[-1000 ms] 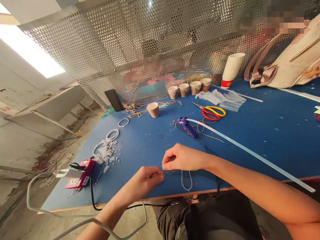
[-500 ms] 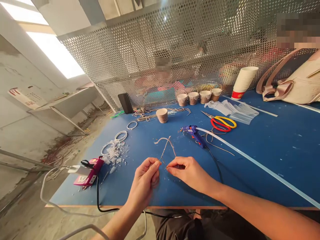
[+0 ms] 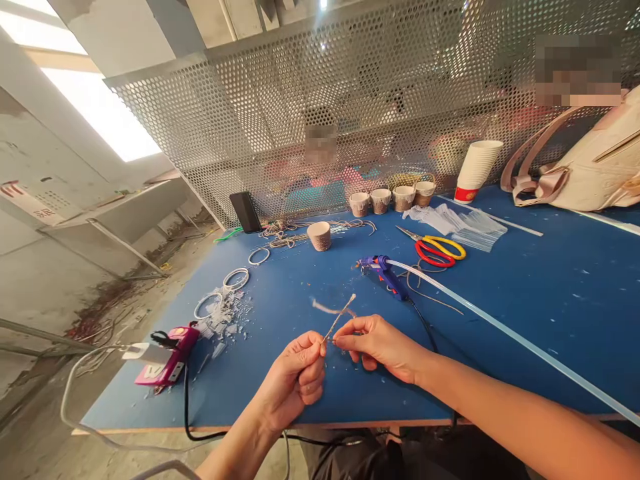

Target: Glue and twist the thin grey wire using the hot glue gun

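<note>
Near the front of the blue table, my left hand is closed in a pinch on a short piece of twine, whose stiff end points up and away. Close beside it, my right hand also pinches the twine; a curved, blurred end sticks out behind its fingers. The fingertips of both hands nearly meet. Beyond my right hand lies a blue glue gun with a long clear glue stick running out of its back. A small twine-wrapped cup stands farther back.
Red-and-yellow scissors lie right of the glue gun. White rings and glue scraps are at left, near a pink power strip. Several small cups, stacked paper cups and a phone line the perforated screen.
My hands have drawn closer together, and the twine's upright end now leans farther right. Its loose curved end has swung lower. The camera view has shifted slightly.
</note>
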Available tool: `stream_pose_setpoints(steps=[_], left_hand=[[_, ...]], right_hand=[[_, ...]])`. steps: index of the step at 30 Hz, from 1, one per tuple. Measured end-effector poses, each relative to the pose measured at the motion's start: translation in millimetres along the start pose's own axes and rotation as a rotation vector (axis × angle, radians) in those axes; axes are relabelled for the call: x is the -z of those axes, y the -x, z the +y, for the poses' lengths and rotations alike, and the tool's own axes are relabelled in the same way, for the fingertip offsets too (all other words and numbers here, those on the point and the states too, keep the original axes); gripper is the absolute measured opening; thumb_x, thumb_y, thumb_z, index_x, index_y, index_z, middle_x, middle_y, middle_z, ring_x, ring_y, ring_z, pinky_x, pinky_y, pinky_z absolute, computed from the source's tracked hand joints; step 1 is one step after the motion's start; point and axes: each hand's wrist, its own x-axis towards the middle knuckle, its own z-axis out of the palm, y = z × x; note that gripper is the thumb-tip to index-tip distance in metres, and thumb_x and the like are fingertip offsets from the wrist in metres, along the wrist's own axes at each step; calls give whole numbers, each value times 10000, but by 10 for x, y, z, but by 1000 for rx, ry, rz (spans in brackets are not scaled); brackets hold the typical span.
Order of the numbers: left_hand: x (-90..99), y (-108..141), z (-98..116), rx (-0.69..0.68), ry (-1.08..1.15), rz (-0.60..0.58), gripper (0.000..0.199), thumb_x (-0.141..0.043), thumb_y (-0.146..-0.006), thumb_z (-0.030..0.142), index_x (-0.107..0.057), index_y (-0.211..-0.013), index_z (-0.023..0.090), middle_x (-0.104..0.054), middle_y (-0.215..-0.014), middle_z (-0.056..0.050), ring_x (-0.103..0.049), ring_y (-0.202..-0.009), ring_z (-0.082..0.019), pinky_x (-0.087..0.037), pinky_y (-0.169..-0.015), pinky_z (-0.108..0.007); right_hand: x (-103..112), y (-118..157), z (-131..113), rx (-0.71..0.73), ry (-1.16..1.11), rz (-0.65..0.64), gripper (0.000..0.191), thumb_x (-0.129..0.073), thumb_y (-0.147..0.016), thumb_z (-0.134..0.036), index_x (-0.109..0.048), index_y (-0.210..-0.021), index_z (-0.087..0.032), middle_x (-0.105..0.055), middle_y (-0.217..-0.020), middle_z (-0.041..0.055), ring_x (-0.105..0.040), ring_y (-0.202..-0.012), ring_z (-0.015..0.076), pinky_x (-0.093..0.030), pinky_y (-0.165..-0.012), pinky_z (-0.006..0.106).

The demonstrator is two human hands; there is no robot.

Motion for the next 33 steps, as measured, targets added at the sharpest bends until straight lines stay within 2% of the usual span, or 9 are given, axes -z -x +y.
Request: stream_pose_setpoints(steps=[4, 6, 13, 18, 21, 25, 27, 30, 33], left_hand=[[52, 18, -7, -98, 64, -39, 127, -631, -810, 264, -582, -739, 170, -217, -411, 123, -87, -332, -15, -193, -306, -110], [60, 27, 11, -164, 102, -41, 105, -623, -816, 250, -588, -755, 172, -199, -422, 123, -71, -340, -18, -191, -307, -109], [22, -3, 54, -313, 229, 17, 93, -614, -827, 231, -597, -752, 179, -178, -471, 111, -37, -369, -28, -153, -310, -111], [21, -22, -28, -241, 194, -109, 104, -674, -772, 280, -619, -735, 200, -168, -430, 123, -22, -343, -19, -104, -304, -130], [-35, 19, -17, -26, -67, -217, 232, -712, -711, 375, -610, -662, 173, -225, -381, 118, -113, -316, -20, -115, -323, -159], [-194, 83, 109, 161, -816, -209, 238, -642, -750, 371, -628, -662, 150, -415, -497, 52, -310, -445, -64, -224, -427, -203], [-233, 91, 167, 73, -1218, -113, 236, -533, -819, 322, -606, -652, 172, -422, -535, 44, -351, -510, -91, -263, -495, -223], [-182, 72, 214, -54, -1655, 243, 244, -426, -845, 247, -566, -652, 198, -466, -542, 19, -419, -518, -132, -286, -539, -257], [-76, 49, 254, -181, -1680, 529, 203, -420, -829, 235, -539, -666, 212, -519, -561, 1, -480, -531, -158, -309, -557, -266]], right_hand=[[37, 67, 21, -57, -143, -37, 437, -746, -635, -332, -597, -1022, -193, -625, -825, 6, -483, -459, 56, -236, -329, 167], [57, 115, 43, -121, -243, -49, 470, -727, -658, -330, -549, -1077, -213, -633, -920, 26, -453, -426, 36, -171, -332, 166], [85, 209, 112, -35, -138, -64, 284, -745, -647, -376, -632, -731, -129, -534, -601, -37, -260, -411, 11, -104, -403, 212], [75, 147, 34, -112, -74, -23, 266, -750, -564, -357, -574, -612, -163, -307, -422, -122, -172, -393, 29, -75, -401, 223], [102, 15, -60, -108, 64, -51, 185, -697, -575, -324, -604, -607, -167, -346, -396, -114, -184, -372, 35, -99, -384, 220], [150, -203, -256, -38, 173, -11, 94, -700, -561, -234, -666, -591, -152, -378, -356, -99, -221, -366, 44, -125, -377, 219], [147, -252, -379, 33, 197, 31, 69, -709, -567, -209, -685, -599, -152, -468, -411, -80, -242, -390, 39, -140, -386, 215], [86, -186, -544, 160, 225, 63, 72, -711, -613, -236, -702, -639, -169, -577, -541, -58, -335, -452, 44, -238, -424, 199], [-5, 18, -608, 367, 331, 43, 97, -683, -685, -272, -711, -686, -179, -629, -630, -30, -483, -577, 84, -375, -549, 208]])
